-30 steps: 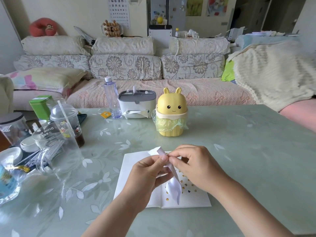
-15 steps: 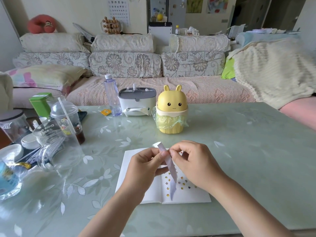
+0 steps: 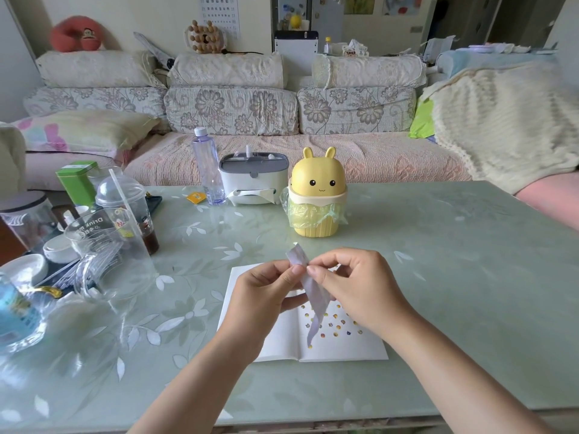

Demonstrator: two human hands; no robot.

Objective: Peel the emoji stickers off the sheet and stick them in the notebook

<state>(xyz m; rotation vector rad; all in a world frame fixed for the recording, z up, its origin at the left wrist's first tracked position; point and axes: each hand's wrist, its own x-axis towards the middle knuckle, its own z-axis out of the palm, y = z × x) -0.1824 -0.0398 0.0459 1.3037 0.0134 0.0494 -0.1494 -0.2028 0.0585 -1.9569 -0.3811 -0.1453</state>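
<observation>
Two hands meet above an open notebook (image 3: 275, 343) on a green table (image 3: 454, 277), both pinching one sticker sheet (image 3: 315, 299); the sheet, a narrow pale strip, runs its long axis from the fingertips down and toward the person, its top end curling just above the thumbs and its loose tail hanging over the notebook's fold; the notebook lies directly beneath the hands, its long side across the table, so a peeled sticker would likely have only to go straight down. The left hand (image 3: 266, 292) grips the strip near its top between curled thumb and fingers, seemingly as the anchor; the right hand (image 3: 363, 286), fingers curled, nips the strip's edge with thumb and forefinger just beside the left thumb, apparently working a sticker loose, though whether one has lifted is too small to tell. Small stickers (image 3: 336, 324) already dot the right page in loose rows; that page sits under the right hand, which makes it the nearer one for placing. Beyond, well apart from the work, stand a yellow rabbit bin (image 3: 318, 195), a bottle (image 3: 208, 170) and a tissue box (image 3: 253, 180).
</observation>
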